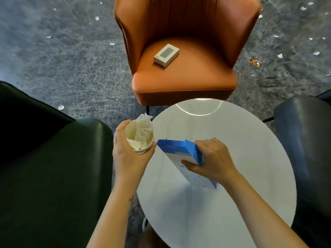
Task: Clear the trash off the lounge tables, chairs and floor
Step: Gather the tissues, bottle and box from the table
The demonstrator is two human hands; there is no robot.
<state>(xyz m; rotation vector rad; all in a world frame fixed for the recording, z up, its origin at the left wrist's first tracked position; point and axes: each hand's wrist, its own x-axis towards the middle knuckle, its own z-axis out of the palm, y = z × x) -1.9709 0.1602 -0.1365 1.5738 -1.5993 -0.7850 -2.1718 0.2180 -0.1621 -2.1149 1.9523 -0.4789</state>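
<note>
Held in the left hand (129, 153): a cream paper cup (131, 130), fingers and thumb curled round its wall, with crumpled white tissue (143, 127) stuffed inside and sticking out above the rim. Cup upright, at the left edge of the round white bench (241, 158), between it and a dark green padded chair (53, 167).

Gripped by the right hand (213, 156): a flat blue and white cardboard box (180, 151), thumb on the white face, fingers over the blue side. Box tilted, open flap end up and toward the cup, just beside the left thumb. Lower corner down at the bench top; touching it or not, cannot tell.

Beyond the bench, an orange leather armchair (188, 83), with a small white rectangular box (166, 54) with grey print lying flat on the seat. On the right, part of another dark chair (304, 140).

Grey carpet floor (62, 59) all around, with many small white paper scraps (61, 107) scattered on it, and one red and yellow wrapper (254, 62) lying to the right of the orange armchair.
</note>
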